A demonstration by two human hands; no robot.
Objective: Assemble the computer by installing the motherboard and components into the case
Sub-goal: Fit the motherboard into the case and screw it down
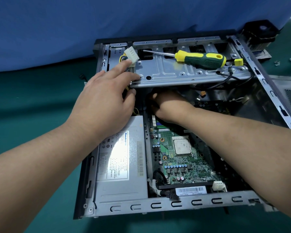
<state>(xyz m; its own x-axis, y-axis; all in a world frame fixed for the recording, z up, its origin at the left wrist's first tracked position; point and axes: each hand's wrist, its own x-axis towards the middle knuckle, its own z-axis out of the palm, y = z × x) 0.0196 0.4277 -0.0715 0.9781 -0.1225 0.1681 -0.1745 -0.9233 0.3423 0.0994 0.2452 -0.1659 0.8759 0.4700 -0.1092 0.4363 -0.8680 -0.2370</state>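
The open computer case [175, 204] lies flat on a green mat. Inside it sits the green motherboard [180, 163] with a bare CPU [182, 146]; a grey power supply [121, 165] is to its left. My left hand [106, 98] holds the left corner of the metal drive cage [166, 71], fingers on top and thumb beneath, index finger touching a white power connector [132, 55]. My right hand [168, 106] reaches under the cage over the motherboard's far end, fingers curled in shadow; what they hold is hidden.
A yellow-and-green screwdriver [200, 59] lies on the drive cage beside a yellow connector [238, 61]. A black cooler with a fan [259, 34] sits behind the case's right corner, small screws [277, 63] near it. A blue cloth hangs behind.
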